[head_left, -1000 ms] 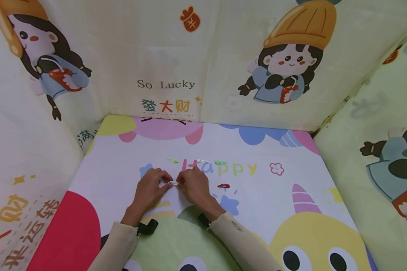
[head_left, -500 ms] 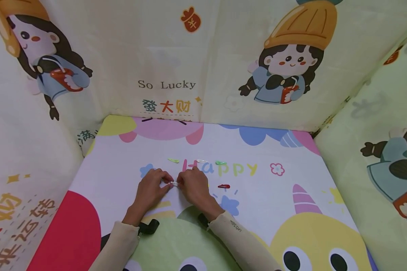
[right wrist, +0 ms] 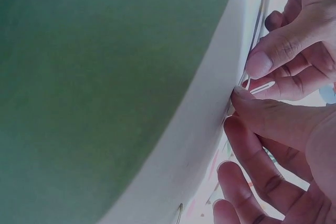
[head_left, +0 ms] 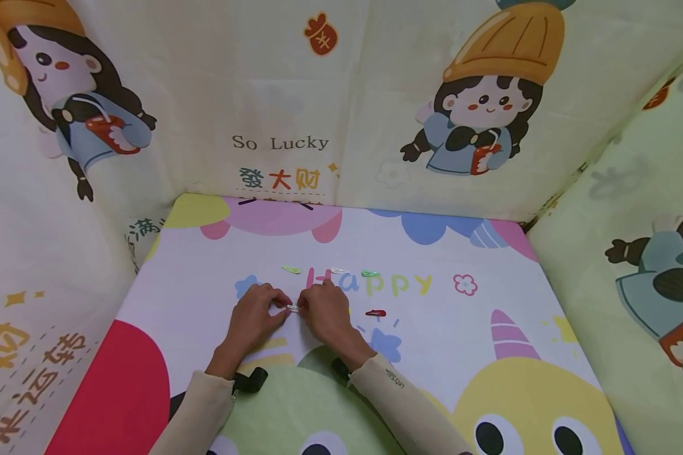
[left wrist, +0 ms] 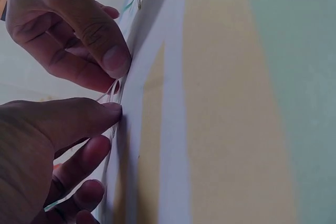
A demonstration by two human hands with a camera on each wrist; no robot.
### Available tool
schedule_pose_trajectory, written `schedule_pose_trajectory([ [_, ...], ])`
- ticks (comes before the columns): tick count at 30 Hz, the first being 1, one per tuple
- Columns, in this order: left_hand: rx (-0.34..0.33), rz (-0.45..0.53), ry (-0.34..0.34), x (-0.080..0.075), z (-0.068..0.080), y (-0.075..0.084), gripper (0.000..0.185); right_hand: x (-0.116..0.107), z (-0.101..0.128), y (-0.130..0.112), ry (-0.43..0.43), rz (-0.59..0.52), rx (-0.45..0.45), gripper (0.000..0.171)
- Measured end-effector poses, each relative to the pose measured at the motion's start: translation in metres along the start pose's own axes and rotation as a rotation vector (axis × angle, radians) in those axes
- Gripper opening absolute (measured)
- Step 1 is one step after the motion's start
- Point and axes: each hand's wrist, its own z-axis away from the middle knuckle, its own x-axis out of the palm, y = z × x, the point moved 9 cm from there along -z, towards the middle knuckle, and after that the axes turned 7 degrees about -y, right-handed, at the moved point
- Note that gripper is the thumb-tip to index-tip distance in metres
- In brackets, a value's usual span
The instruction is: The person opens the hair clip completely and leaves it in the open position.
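Near the middle of the table, both hands meet at a small white hair clip [head_left: 293, 308]. My left hand [head_left: 255, 316] pinches the clip's left end between thumb and forefinger. At its right end, my right hand [head_left: 327, 314] pinches it too, knuckles facing up. In the right wrist view a slim white arm of the clip [right wrist: 263, 87] sticks out between the two hands, angled away from the rest. The fingertips cover much of the clip, and both hands are close over the table.
Beyond the hands lie a lime green clip [head_left: 291, 270], a white clip [head_left: 338, 270] and a green clip [head_left: 370, 273]. A red clip [head_left: 375, 313] lies right of the right hand. Printed cloth walls [head_left: 364, 126] enclose the table [head_left: 432, 335] at the back and sides.
Both hands keep nearly the same place and grip on the white hair clip. The printed cloth on the left wall has shifted slightly leftward. The other clips have not moved.
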Motion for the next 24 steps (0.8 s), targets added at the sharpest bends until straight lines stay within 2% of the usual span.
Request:
schedule_pose_trajectory([
  [17, 0.022, 0.003, -0.015, -0.003, 0.001, -0.002, 0.018, -0.001, 0.001, 0.009, -0.004, -0.072, 0.013, 0.009],
  [24, 0.019, 0.014, -0.018, -0.006, 0.000, -0.006, 0.018, -0.016, -0.002, 0.013, 0.019, -0.134, 0.031, 0.012],
])
